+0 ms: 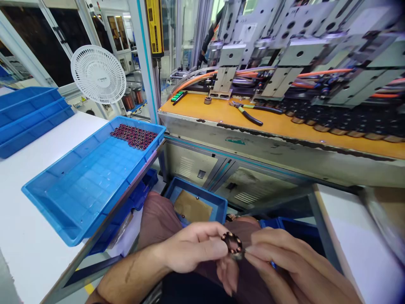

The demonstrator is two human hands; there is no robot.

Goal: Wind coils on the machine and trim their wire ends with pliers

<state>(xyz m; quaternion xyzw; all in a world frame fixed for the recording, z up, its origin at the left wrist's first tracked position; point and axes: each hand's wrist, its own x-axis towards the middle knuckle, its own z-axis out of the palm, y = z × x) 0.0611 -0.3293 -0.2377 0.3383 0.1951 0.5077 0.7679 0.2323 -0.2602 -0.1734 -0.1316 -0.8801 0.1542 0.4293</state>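
A small round motor stator (236, 255), with a dark ring and copper windings around its opening, is held above my lap. My left hand (196, 249) grips it between thumb and fingers at its left side. On the other side, my right hand (284, 259) is closed in a pinch, its fingertips at the stator's right edge. Whatever lies between those fingertips is too small to make out.
At left, a blue tray (79, 223) holds many small stators at its far end. Cutting pliers (249, 115) and a single stator (208, 100) lie on the orange machine bench (186, 107). Dark-topped parts (335, 120) line its right side. Below sits a blue bin (221, 207) with cardboard.
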